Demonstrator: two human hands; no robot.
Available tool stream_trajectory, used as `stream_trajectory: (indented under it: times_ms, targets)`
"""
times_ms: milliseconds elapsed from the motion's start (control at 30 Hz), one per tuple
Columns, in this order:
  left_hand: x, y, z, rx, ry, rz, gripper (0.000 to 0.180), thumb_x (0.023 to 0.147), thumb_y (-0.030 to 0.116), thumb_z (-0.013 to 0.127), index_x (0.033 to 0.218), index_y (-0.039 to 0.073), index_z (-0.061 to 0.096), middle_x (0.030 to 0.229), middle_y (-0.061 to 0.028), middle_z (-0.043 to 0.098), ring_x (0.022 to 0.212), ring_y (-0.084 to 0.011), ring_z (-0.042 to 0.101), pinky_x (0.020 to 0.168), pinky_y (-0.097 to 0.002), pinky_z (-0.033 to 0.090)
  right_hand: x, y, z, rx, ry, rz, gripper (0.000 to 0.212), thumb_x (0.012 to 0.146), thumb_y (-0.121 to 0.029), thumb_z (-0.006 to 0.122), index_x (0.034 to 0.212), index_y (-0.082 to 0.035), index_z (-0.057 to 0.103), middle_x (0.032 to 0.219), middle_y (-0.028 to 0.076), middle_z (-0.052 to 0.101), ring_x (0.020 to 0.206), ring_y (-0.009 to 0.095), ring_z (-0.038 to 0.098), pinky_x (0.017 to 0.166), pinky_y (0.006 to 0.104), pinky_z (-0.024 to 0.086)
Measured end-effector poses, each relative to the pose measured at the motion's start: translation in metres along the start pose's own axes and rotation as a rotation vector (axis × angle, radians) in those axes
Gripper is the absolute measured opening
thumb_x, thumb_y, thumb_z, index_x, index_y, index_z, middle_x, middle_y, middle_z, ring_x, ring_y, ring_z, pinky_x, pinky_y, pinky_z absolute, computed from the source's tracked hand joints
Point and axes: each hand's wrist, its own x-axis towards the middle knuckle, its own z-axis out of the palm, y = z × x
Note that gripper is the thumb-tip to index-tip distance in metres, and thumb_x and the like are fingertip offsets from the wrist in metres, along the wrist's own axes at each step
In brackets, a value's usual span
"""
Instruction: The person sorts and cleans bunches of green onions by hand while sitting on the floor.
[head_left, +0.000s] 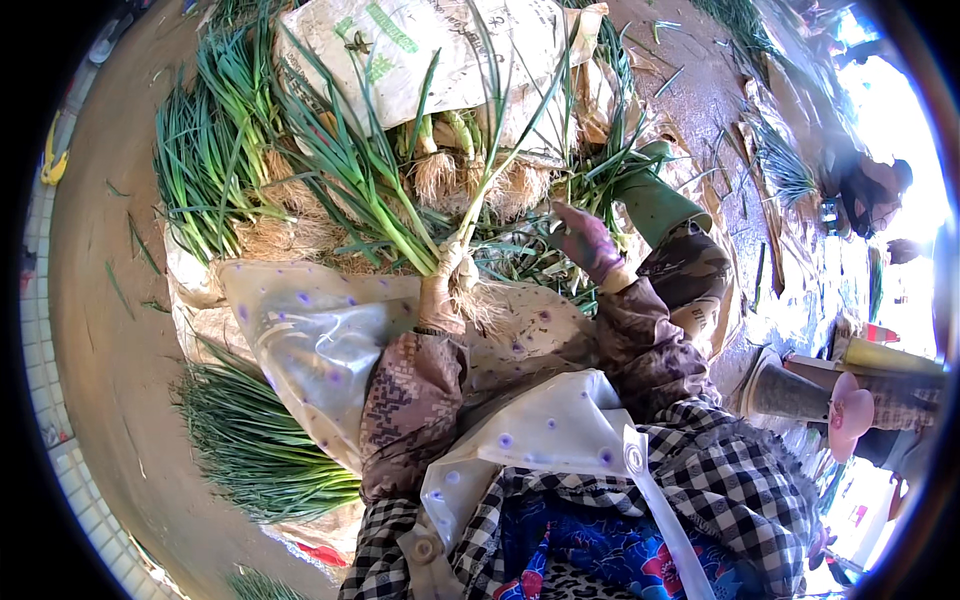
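My left hand (440, 300) is closed around the white base of a few green onions (478, 195) just above my lap. Their green leaves fan out up and away, while stringy roots hang beside my fingers. To the right, my right hand (590, 245), purple-stained, is raised with its fingers stretched out and nothing visible in it. It is close to loose green leaves (610, 180) by my green boot (660, 205). A translucent spotted plastic apron (310, 320) spreads under my forearms.
Ahead, rooted green onions (435, 175) lie partly beneath a white printed sack (440, 60). More bunches (225, 130) are piled at the far left, with another bundle (260, 440) near left. A bucket (785, 385) and a pink hat (850, 415) appear at right.
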Motion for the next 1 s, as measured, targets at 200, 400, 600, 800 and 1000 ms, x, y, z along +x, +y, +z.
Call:
stream_trajectory:
  times_ms: [200, 400, 600, 800, 1000]
  targets:
    - [-0.013, -0.003, 0.001, -0.319, -0.243, -0.139, 0.026, 0.089, 0.026, 0.050, 0.099, 0.002, 0.048, 0.064, -0.0002, 0.045, 0.054, -0.0095, 0.043, 0.045, -0.0198, 0.036, 0.074, -0.078, -0.012, 1.575, -0.364, 0.557, 0.039, 0.083, -0.021, 0.059, 0.116, -0.001, 0.051, 0.094, 0.005, 0.061, 0.062, 0.008, 0.048, 0.061, 0.0223, 0.044]
    - [-0.024, -0.012, 0.011, -0.116, -0.014, -0.066, 0.027, 0.089, 0.031, 0.050, 0.100, 0.007, 0.050, 0.077, -0.0034, 0.053, 0.065, -0.0128, 0.051, 0.053, -0.0229, 0.045, 0.111, -0.115, 0.010, 0.809, -0.291, 0.293, 0.018, 0.074, -0.017, 0.068, 0.079, -0.002, 0.059, 0.059, 0.008, 0.057, 0.051, 0.018, 0.056, 0.044, 0.0302, 0.042]
    - [-0.022, -0.022, -0.003, -0.121, 0.022, -0.056, 0.026, 0.088, 0.024, 0.053, 0.106, 0.006, 0.049, 0.083, -0.0054, 0.055, 0.062, -0.0132, 0.053, 0.046, -0.0252, 0.045, 0.094, -0.083, 0.056, 0.337, 0.126, -0.019, 0.017, 0.074, -0.017, 0.068, 0.079, -0.002, 0.061, 0.058, 0.013, 0.052, 0.051, 0.020, 0.050, 0.050, 0.0314, 0.040]
    - [-0.018, -0.016, -0.006, -0.066, 0.282, -0.065, 0.025, 0.084, 0.027, 0.058, 0.096, 0.005, 0.054, 0.071, -0.0041, 0.056, 0.055, -0.0131, 0.053, 0.040, -0.0267, 0.044, 0.054, -0.095, 0.059, 0.624, -0.017, 0.184, 0.021, 0.082, -0.021, 0.059, 0.084, 0.000, 0.063, 0.070, 0.012, 0.063, 0.065, 0.023, 0.060, 0.056, 0.0349, 0.047]
    - [-0.009, -0.015, -0.004, -0.081, 0.328, 0.035, 0.021, 0.085, 0.017, 0.057, 0.101, 0.003, 0.057, 0.083, -0.0055, 0.061, 0.066, -0.0146, 0.058, 0.056, -0.0241, 0.049, 0.005, 0.008, 0.012, 1.391, 0.162, 0.630, 0.020, 0.082, -0.020, 0.061, 0.090, -0.001, 0.060, 0.071, 0.002, 0.057, 0.060, 0.010, 0.051, 0.050, 0.0194, 0.042]
